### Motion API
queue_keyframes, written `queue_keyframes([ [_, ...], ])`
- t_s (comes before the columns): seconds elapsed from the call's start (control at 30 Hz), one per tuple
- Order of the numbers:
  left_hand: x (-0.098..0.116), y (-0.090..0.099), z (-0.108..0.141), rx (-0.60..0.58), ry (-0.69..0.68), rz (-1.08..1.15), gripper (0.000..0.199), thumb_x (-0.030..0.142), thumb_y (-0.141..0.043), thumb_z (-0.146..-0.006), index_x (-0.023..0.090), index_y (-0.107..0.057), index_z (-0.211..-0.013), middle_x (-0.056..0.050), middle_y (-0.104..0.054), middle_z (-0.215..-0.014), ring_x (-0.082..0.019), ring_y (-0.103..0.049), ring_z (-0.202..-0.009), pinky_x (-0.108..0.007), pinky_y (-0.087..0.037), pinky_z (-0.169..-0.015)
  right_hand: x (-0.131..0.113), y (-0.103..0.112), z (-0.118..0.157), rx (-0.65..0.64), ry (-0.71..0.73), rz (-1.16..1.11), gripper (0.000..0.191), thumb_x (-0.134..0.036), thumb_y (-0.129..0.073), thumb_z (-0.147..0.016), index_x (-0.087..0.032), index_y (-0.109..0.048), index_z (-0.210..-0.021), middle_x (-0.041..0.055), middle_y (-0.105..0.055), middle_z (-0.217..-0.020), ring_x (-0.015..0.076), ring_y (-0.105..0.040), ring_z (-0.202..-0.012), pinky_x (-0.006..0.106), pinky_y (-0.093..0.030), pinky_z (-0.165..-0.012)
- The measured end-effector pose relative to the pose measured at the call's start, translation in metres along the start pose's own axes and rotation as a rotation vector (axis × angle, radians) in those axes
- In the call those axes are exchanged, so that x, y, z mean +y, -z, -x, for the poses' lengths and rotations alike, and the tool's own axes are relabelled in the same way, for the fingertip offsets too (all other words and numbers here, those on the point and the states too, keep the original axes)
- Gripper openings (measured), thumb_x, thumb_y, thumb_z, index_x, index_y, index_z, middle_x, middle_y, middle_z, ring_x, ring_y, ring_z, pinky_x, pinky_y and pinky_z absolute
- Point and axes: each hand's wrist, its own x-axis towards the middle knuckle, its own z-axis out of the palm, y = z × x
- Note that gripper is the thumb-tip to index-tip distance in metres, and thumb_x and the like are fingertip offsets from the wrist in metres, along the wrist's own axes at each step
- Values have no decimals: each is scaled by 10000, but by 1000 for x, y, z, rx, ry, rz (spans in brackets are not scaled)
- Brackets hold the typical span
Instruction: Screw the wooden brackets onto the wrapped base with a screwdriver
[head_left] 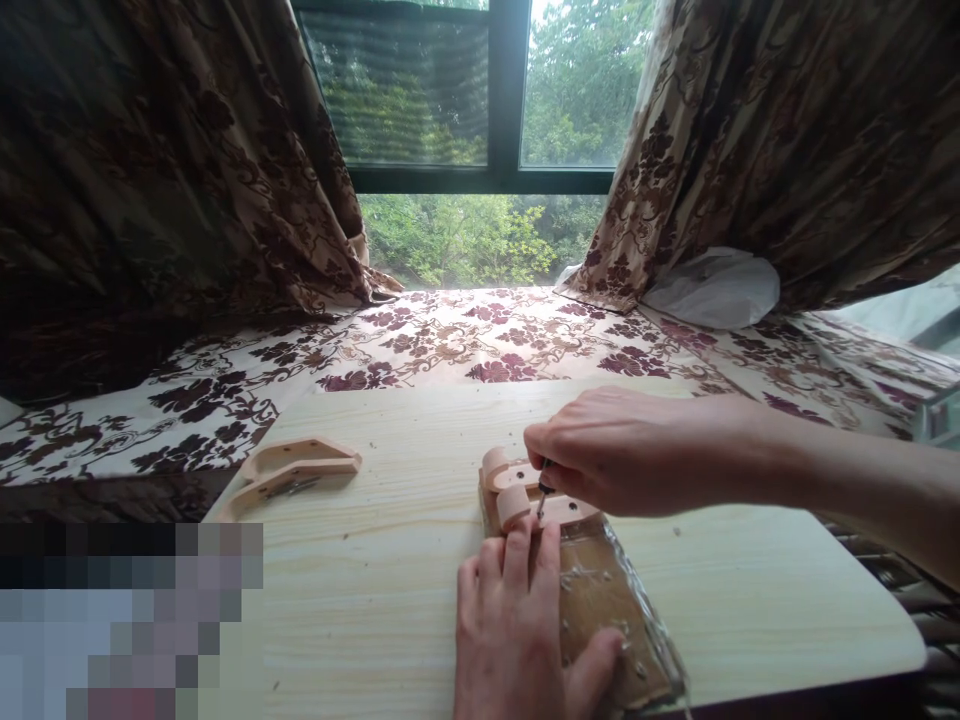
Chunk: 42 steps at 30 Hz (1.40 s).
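One patterned curtain [285, 150] frames 10 o'clock in a view centred on a window-side table. At 8 o'clock, pale woodwork [322, 465], either one forked piece or two together, it cannot be told which, lies on one light wood board [375, 600] beside slim metal bits [296, 488] too small to count. One dark-framed window [506, 100] at 12 o'clock looks onto greenery, above a floral cloth [487, 340]. At 6 o'clock, a person's left hand [506, 620] lies flat and unclenched, fingertips against the nearer of two round-ended wooden pieces, one in front [513, 505], one behind [495, 465], both at 5 o'clock. One screwdriver [545, 480] tilts with its tip at the nearer piece, clenched in the right hand [615, 450] at 4 o'clock. Both pieces sit at the far end of one plastic-edged brown panel [592, 570], its surface dotted with small metal bits; the left thumb rests over it. A second curtain [697, 130] hangs at 2 o'clock; one whitish plastic bag [712, 290] rests just above 3.
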Motion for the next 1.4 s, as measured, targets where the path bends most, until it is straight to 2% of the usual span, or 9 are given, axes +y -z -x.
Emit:
queue_keyframes([
  [0.13, 1, 0, 1, -23, 19, 15, 723, 651, -490, -787, 221, -417, -1364, -56, -509, -1350, -270, -508, -1064, -431, -427, -872, -2, 4, 4, 6, 7, 15, 222, -223, -421, -882, -159, -585, -747, 43, -573, -609, 110, -298, -464, 282, -169, -462],
  [0.27, 1, 2, 0, -39, 37, 31, 725, 656, -484, -789, 227, -409, -1369, -50, -509, -1350, -273, -507, -1064, -440, -427, -873, -2, 10, 7, -13, 39, 44, 121, -165, -482, -836, -174, -591, -785, 10, -575, -617, 109, -351, -481, 266, -191, -467],
  [0.4, 2, 2, -2, -42, 47, 48, 719, 655, -491, -787, 226, -421, -1360, -50, -506, -1352, -269, -503, -1070, -431, -424, -875, -3, 10, 5, -42, 73, 23, 148, -113, -461, -839, -171, -581, -776, 14, -582, -643, 109, -348, -495, 265, -195, -475],
  [0.67, 2, 1, -1, -14, 30, 29, 713, 651, -493, -789, 223, -428, -1355, -51, -499, -1359, -268, -503, -1063, -429, -419, -871, 2, -4, 1, 55, 3, -47, 226, -222, -424, -880, -162, -590, -739, 35, -575, -619, 111, -299, -492, 278, -172, -483],
  [0.77, 2, 1, -1, -19, 36, 37, 715, 656, -493, -785, 226, -432, -1352, -52, -503, -1354, -268, -503, -1067, -429, -420, -869, 2, -1, 2, 34, -39, -15, 199, -244, -452, -863, -167, -595, -748, 27, -566, -607, 109, -313, -480, 274, -175, -471],
  [0.9, 2, 1, -1, -38, 46, 44, 723, 656, -489, -787, 234, -409, -1368, -46, -510, -1349, -269, -502, -1075, -435, -418, -881, 0, 8, 6, -10, 6, 52, 96, -184, -509, -833, -168, -603, -823, 15, -568, -632, 112, -374, -505, 262, -206, -488],
  [1.07, 2, 1, -2, -35, 40, 45, 723, 662, -484, -787, 231, -415, -1364, -50, -515, -1344, -270, -507, -1070, -437, -420, -874, -2, 5, 6, -57, 41, 49, 154, -133, -469, -858, -151, -589, -764, 22, -553, -645, 107, -350, -505, 273, -201, -491],
  [1.23, 3, 2, -2, -38, 50, 57, 710, 654, -488, -791, 227, -428, -1355, -53, -514, -1346, -269, -506, -1073, -434, -421, -873, 3, -1, 2, -23, 4, -4, 216, -212, -430, -882, -159, -587, -744, 8, -513, -595, 103, -291, -479, 272, -183, -482],
  [1.4, 2, 1, -1, -29, 38, 38, 712, 643, -492, -792, 224, -421, -1363, -58, -517, -1341, -276, -510, -1062, -438, -419, -872, 3, 7, 3, -54, -17, 22, 190, -223, -456, -862, -157, -595, -751, 14, -528, -593, 100, -299, -484, 268, -187, -482],
])
